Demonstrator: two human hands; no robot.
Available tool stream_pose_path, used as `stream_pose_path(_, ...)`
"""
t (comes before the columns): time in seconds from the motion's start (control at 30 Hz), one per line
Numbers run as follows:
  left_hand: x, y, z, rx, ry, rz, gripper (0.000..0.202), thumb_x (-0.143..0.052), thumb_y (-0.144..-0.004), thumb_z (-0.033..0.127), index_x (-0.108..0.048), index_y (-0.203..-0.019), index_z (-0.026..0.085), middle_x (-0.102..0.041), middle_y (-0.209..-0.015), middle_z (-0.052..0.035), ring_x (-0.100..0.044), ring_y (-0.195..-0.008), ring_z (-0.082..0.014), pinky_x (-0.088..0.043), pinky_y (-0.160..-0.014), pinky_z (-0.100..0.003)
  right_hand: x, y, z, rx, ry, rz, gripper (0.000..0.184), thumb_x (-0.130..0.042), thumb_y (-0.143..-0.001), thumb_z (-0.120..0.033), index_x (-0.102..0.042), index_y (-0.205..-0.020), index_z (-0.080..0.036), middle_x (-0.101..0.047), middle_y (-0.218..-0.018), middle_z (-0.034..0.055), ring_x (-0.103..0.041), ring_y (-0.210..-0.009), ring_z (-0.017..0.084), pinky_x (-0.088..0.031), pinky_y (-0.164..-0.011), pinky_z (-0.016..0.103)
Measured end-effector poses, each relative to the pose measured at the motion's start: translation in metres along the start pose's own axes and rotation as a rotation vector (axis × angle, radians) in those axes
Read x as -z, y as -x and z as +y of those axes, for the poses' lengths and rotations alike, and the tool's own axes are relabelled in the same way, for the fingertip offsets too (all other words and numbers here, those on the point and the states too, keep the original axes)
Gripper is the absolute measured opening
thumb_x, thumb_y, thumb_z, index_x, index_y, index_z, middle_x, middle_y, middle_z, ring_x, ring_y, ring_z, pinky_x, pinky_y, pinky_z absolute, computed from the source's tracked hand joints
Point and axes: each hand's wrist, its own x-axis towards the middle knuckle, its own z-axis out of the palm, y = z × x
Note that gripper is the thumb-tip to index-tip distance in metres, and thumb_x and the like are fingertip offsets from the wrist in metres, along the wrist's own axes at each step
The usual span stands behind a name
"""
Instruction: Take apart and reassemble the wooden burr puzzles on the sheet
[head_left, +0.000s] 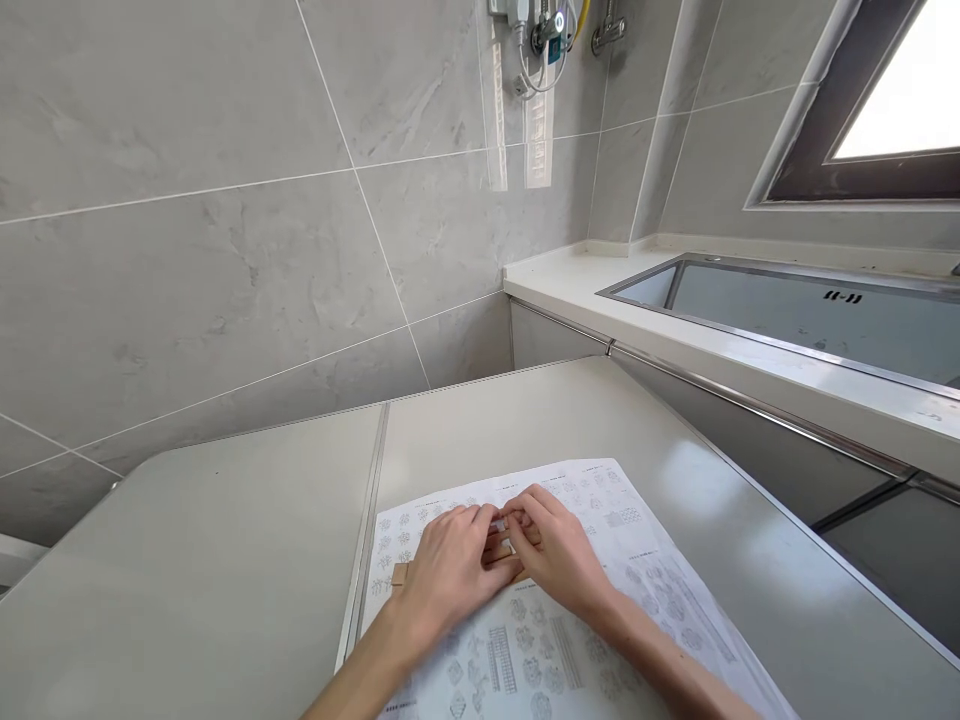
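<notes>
While both hands meet over the printed sheet [570,620] at 6 o'clock on the surface [225,560], left hand [448,572] and right hand [556,552] fingers grasp small wooden pieces [499,550] between them.

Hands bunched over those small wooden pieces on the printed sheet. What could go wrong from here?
1. The left hand and right hand cover most of the wooden pieces, so the camera can hardly see how they fit; a misfit may go unnoticed.
2. The instruction sheet lies loose on the smooth table; pressing may slide it.
3. One wooden piece pokes out beside the left wrist and might get knocked away.
</notes>
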Motion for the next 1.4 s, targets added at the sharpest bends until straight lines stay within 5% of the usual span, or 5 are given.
stream_pose_path(0.13,-0.017,0.033,-0.021,0.002,0.002,0.277,0.052,-0.073,-0.083,0.036,-0.06,-0.134,0.029,-0.063,-0.129,-0.0104,-0.06,-0.12,-0.0347,-0.052,-0.098,-0.049,-0.003,0.001,0.003,0.037,0.023,-0.022,0.02,-0.052,-0.095,-0.008,-0.063,-0.1,-0.024,-0.067,-0.103,0.0081,-0.065,-0.098,0.027,-0.057,-0.082,0.043)
stream_pose_path(0.3,-0.043,0.072,-0.051,0.161,-0.038,0.491,0.058,-0.064,-0.093,0.038,-0.048,-0.148,0.031,-0.041,-0.158,-0.0135,-0.045,-0.143,-0.0417,-0.046,-0.111,-0.064,-0.01,0.005,0.005,0.04,0.07,-0.064,0.021,-0.051,-0.095,-0.005,-0.06,-0.097,-0.024,-0.066,-0.104,0.0087,-0.062,-0.099,0.029,-0.057,-0.082,0.046)
stream_pose_path(0.87,-0.03,0.067,-0.088,0.359,0.141,0.38,0.052,-0.052,-0.104,0.048,-0.043,-0.151,0.027,-0.05,-0.158,-0.0128,-0.068,-0.123,-0.0313,-0.063,-0.094,-0.049,-0.007,0.009,-0.001,0.111,-0.076,-0.267,0.028,-0.055,-0.092,0.0,-0.059,-0.102,-0.026,-0.067,-0.105,0.0057,-0.061,-0.102,0.028,-0.058,-0.083,0.043)
stream_pose_path(1.07,-0.024,0.064,-0.079,0.065,-0.02,0.484,0.03,-0.056,-0.105,0.037,-0.06,-0.133,0.028,-0.057,-0.15,-0.0092,-0.045,-0.149,-0.0358,-0.051,-0.113,-0.058,-0.003,0.006,-0.005,0.013,-0.181,-0.292,0.024,-0.045,-0.099,-0.006,-0.058,-0.098,-0.026,-0.067,-0.1,0.0036,-0.063,-0.093,0.023,-0.054,-0.078,0.037)
stream_pose_path(1.4,-0.033,0.054,-0.035,-0.248,-0.034,0.328,0.014,-0.056,-0.105,0.022,-0.066,-0.115,0.024,-0.064,-0.14,-0.0082,-0.044,-0.149,-0.0364,-0.051,-0.112,-0.059,-0.004,0.0,0.017,-0.157,-0.109,-0.052,0.023,-0.042,-0.094,-0.009,-0.055,-0.084,-0.025,-0.06,-0.079,-0.0008,-0.053,-0.07,0.019,-0.042,-0.067,0.032)
